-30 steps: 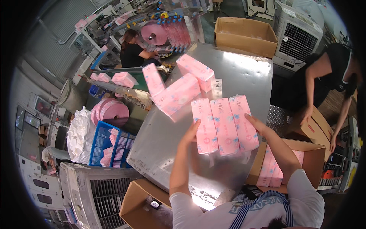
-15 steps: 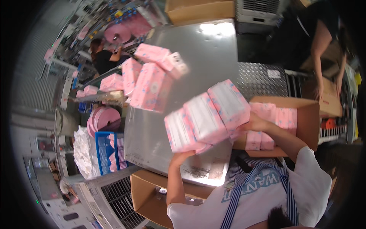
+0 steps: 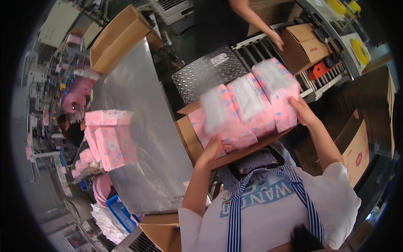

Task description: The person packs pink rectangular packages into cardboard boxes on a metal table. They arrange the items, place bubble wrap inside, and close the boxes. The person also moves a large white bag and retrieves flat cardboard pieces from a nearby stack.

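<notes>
Workshop floor, machinery along the left edge; bare steel table (image 3: 138, 84) at 10 o'clock from the view's centre. The row of three pink packs (image 3: 252, 103) sits at 2 o'clock, side by side, pale panels up, over an open carton (image 3: 189, 136). Undersides hidden; I cannot tell whether they touch anything below. Some motion blur.

Grip: the row is squeezed between both palms, left hand (image 3: 212, 151) at its near-left end, right hand (image 3: 301, 111) at its right end. Some left fingers hidden.

Handling (my judgement): light, soft, giving under pressure; film wrap probably slick. I would press inward low on the two end packs, evenly; the middle one likely hangs on friction alone and could slip.

Outward: more pink packs (image 3: 110, 140) stacked at 9 o'clock on the table; ridged metal plate (image 3: 205, 75) at 12; a co-worker's hand (image 3: 276, 40) near 1, beside a small closed carton (image 3: 308, 46) at 2.
</notes>
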### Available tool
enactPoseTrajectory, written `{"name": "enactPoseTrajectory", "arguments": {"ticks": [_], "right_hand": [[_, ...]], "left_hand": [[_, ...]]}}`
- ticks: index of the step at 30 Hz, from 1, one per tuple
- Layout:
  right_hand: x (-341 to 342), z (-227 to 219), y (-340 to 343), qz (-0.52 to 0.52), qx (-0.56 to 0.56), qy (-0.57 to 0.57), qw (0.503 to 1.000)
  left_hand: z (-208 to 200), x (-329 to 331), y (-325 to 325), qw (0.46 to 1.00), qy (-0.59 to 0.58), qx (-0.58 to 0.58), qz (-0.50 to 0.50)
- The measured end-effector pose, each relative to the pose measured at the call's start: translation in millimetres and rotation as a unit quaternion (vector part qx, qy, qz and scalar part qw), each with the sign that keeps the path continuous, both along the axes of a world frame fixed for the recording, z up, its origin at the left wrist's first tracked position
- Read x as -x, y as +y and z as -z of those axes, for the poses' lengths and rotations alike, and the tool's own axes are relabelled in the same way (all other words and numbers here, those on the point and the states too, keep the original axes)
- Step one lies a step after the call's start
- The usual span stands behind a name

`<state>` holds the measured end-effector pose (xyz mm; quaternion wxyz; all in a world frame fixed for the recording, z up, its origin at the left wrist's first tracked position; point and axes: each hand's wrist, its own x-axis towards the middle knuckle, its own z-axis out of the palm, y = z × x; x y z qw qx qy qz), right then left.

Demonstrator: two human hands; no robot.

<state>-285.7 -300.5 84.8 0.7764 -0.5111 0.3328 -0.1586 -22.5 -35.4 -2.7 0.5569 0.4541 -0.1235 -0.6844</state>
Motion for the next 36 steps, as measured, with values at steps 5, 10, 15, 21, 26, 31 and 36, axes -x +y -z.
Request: {"name": "enactPoseTrajectory", "arguments": {"ticks": [5,10,15,21,26,31,36], "right_hand": [[-1.7,130.6,11.9,0.018,0.503,0.379,0.776],[7.1,70.2,6.2,-0.259,0.410,0.382,0.786],[17.3,74.4,-1.5,-0.309,0.509,0.291,0.749],[21.8,35.9,-61.1,-0.048,0.504,0.424,0.751],[21.2,45.8,-105.7,-0.098,0.525,0.412,0.738],[32.6,46.4,-114.3,-0.111,0.566,0.499,0.647],[33.6,106.8,-92.8,-0.260,0.521,0.472,0.661]], "left_hand": [[78.4,45.5,-53.3,0.828,-0.510,-0.204,0.113],[41.2,98.4,-70.6,0.652,-0.721,-0.093,0.215],[45.8,88.5,-63.1,0.689,-0.692,-0.074,0.201],[21.7,21.0,-3.5,0.623,-0.759,-0.171,0.085],[34.7,-24.8,52.7,0.545,-0.787,-0.290,0.015],[60.5,-23.9,53.7,0.697,-0.632,-0.274,-0.199],[-0.3,51.7,-66.5,0.700,-0.690,-0.169,-0.076]]}}
